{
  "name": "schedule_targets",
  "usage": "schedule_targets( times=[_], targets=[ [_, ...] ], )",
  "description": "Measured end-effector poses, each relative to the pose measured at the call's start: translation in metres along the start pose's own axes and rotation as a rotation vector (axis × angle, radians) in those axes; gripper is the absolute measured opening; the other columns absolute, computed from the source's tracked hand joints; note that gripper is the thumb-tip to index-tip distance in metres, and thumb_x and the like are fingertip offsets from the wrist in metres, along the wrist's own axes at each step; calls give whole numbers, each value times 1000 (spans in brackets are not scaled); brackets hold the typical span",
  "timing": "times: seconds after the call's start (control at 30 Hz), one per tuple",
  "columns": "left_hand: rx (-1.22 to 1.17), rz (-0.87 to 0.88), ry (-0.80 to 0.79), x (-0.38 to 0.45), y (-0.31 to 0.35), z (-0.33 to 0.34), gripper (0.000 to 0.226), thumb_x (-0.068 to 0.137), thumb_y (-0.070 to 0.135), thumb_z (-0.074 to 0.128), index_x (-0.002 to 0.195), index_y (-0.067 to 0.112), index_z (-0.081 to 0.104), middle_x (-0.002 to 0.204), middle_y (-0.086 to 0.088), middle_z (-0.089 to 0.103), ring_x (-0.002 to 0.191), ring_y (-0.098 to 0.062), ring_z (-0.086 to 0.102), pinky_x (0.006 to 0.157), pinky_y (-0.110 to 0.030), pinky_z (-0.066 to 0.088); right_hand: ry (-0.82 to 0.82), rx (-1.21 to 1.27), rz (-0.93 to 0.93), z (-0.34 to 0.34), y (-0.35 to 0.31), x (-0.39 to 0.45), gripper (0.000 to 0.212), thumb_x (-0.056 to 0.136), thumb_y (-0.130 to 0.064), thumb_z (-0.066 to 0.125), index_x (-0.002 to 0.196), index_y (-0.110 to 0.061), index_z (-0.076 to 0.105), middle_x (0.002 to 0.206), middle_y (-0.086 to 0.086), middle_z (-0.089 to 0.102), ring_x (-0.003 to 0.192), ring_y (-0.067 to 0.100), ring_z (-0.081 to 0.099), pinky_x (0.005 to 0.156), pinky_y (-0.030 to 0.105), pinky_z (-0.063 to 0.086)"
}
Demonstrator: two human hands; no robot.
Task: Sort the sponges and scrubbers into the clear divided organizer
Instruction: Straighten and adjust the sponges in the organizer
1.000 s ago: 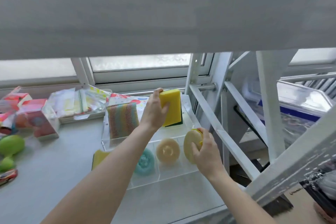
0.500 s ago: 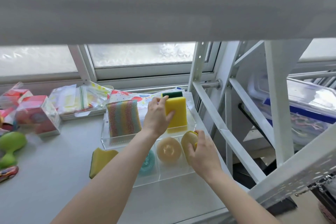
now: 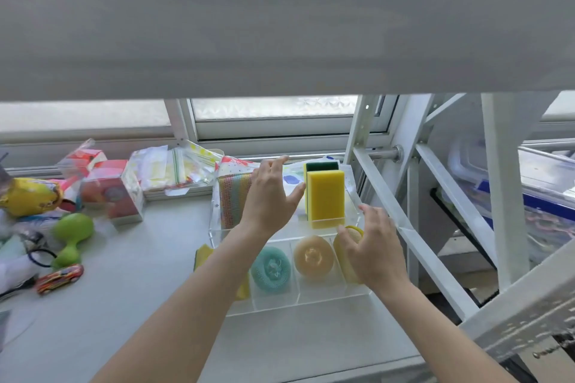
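Hands over the clear divided organizer [image 3: 281,305] on a grey shelf [image 3: 130,305].
Head view: left hand [image 3: 270,196] open, empty, beside the upright yellow sponge [image 3: 326,197] in the back compartment; right hand [image 3: 373,249] loosely curled on a yellow scrubber [image 3: 354,232]. White diagonal braces [image 3: 413,236] crowd the right; toys [image 3: 67,241] sit left.

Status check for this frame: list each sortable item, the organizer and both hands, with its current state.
yellow sponge: upright in back compartment, released
striped scrubber: upright, back compartment
teal scrubber: front compartment
tan scrubber: front compartment
yellow scrubber: front right compartment, mostly hidden by right hand
organizer: on table, partly filled
left hand: open, empty
right hand: over yellow scrubber, grip unclear
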State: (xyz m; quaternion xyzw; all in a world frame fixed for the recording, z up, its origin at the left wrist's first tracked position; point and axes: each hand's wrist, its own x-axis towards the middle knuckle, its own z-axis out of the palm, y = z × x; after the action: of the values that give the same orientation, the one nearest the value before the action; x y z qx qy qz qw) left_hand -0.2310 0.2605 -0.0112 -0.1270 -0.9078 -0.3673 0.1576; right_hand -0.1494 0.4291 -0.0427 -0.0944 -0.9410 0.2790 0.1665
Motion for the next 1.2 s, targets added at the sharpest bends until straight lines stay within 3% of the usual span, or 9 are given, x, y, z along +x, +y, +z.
schedule_targets(
  times=[0.33, 0.47, 0.57, 0.8, 0.97, 1.2],
  targets=[
    [156, -123, 7, -24, -50, -94, 69, 78, 33, 69, 139, 18, 39, 133, -12, 48, 125, -31, 41, 107, -40, 33, 23, 44, -286, -12, -83, 44, 60, 83, -31, 65, 134, -9, 44, 133, 11, 52, 126, 25, 45, 103, 31, 35],
    [118, -122, 87, -43, -65, -118, 44, 78, 24, 72, 118, 14, 57, 115, -10, 59, 109, -25, 57, 95, -36, 47, 69, 97, -380, -16, -99, 46, 38, 83, -24, 66, 117, -8, 59, 112, 8, 65, 103, 23, 60, 84, 26, 44],
    [132, -140, 135, -59, -76, -127, 27, 78, 22, 72, 101, 11, 63, 101, -7, 61, 93, -22, 61, 83, -35, 52, 119, 102, -419, -14, -97, 40, 23, 82, -21, 67, 101, -8, 64, 95, 5, 66, 88, 22, 62, 75, 25, 43],
    [194, -178, 35, -67, -88, -124, 51, 70, 36, 75, 113, 18, 56, 112, -6, 56, 105, -26, 55, 90, -42, 51, 27, -33, -383, -2, -82, 38, 38, 79, -28, 71, 110, -9, 61, 106, 7, 63, 99, 26, 60, 79, 31, 45],
    [211, -157, 15, -54, -84, -115, 52, 71, 36, 75, 117, 19, 55, 113, -6, 57, 109, -24, 52, 90, -36, 49, -17, -54, -364, -2, -78, 41, 42, 78, -28, 71, 114, -8, 60, 109, 9, 62, 101, 26, 59, 84, 42, 52],
    [254, -119, -114, -13, -79, -95, 57, 74, 38, 71, 124, 21, 50, 121, -7, 54, 114, -26, 50, 95, -36, 44, -90, -161, -325, -9, -68, 71, 45, 78, -31, 69, 117, -11, 58, 112, 9, 61, 105, 27, 56, 86, 40, 50]
  ],
)
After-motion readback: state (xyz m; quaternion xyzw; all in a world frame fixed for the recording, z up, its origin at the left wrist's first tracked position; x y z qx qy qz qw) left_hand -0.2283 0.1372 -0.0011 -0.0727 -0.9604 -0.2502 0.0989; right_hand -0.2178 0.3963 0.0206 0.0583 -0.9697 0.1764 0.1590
